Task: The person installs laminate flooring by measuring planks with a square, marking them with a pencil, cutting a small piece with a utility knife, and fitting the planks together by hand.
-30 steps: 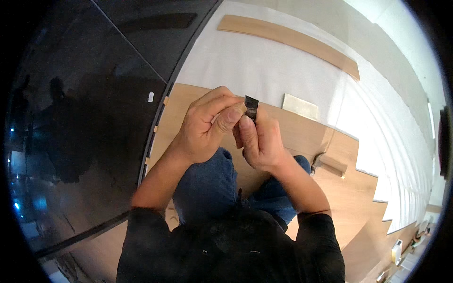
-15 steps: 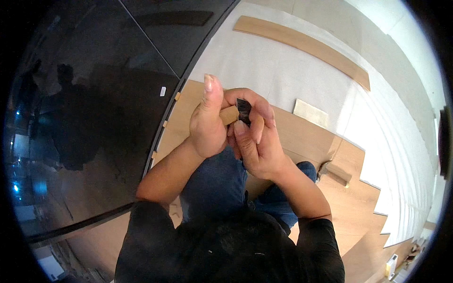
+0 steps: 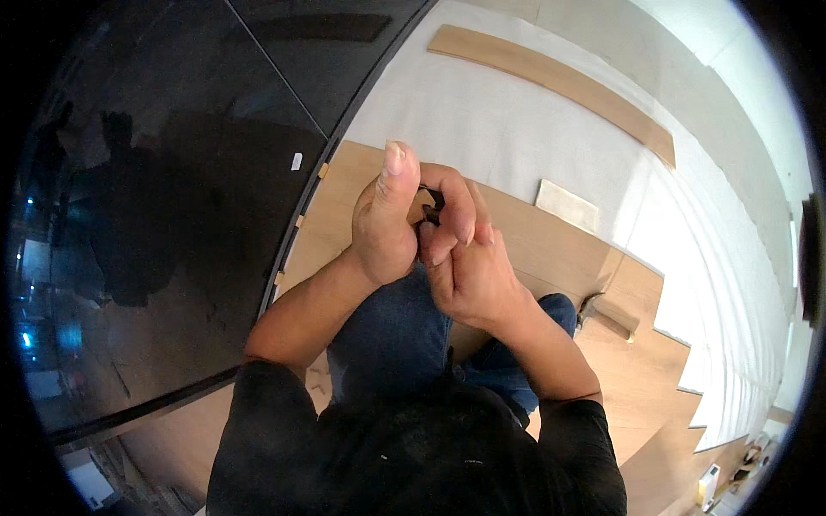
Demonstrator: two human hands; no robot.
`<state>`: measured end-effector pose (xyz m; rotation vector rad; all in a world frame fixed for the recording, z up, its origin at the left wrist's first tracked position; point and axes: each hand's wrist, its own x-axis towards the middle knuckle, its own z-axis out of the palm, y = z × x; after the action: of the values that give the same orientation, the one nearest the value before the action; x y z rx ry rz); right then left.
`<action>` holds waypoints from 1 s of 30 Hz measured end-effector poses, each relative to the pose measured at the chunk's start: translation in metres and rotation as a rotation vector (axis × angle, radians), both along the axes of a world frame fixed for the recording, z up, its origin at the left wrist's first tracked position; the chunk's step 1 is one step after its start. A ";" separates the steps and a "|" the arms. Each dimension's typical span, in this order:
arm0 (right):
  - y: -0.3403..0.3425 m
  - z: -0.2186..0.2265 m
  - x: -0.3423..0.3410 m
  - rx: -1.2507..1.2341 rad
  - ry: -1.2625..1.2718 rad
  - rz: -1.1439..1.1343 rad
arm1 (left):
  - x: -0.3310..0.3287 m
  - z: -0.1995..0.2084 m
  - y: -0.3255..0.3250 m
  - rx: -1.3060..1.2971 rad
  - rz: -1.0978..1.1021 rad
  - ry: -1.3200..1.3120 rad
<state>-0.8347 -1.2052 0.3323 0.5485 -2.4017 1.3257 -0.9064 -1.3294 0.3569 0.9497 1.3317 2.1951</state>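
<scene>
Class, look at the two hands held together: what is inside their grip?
Between the left hand and right hand a small tan wooden piece and something dark show; fingers cover the rest.

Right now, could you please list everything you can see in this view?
wood piece: one, tan, small, pinched between both hands
dark object: one, black, mostly hidden in the fingers beside the wood piece
laid planks: several, light brown, on the floor under the hands
loose plank: one, long, tan, on the white underlay at the top
offcut: one, pale, at the far edge of the laid planks
underlay: white sheet, beyond the planks
glass panels: dark, reflective, on the left
spacers: a few, small, tan, along the glass edge
block: one, wooden, right of the knee
left hand: thumb up, closed on the wood piece
right hand: fingers curled over it
</scene>
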 end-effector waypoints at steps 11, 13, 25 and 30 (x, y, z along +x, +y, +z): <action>-0.009 0.007 -0.013 -0.300 -0.131 -0.106 | -0.004 0.001 0.005 -0.179 0.112 0.033; -0.008 0.005 -0.019 -0.411 -0.261 -0.086 | -0.004 0.004 0.001 -0.346 0.204 0.104; -0.006 -0.068 -0.056 -0.588 -0.475 -0.293 | -0.110 -0.114 -0.056 -0.478 0.502 -0.216; 0.045 -0.243 -0.054 0.146 -0.826 -0.123 | -0.156 -0.343 -0.180 -0.704 0.458 -0.755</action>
<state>-0.8891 -1.1603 0.0898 -0.1747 -3.1222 1.5286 -1.0622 -1.5096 0.0142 -0.4396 1.7846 1.7932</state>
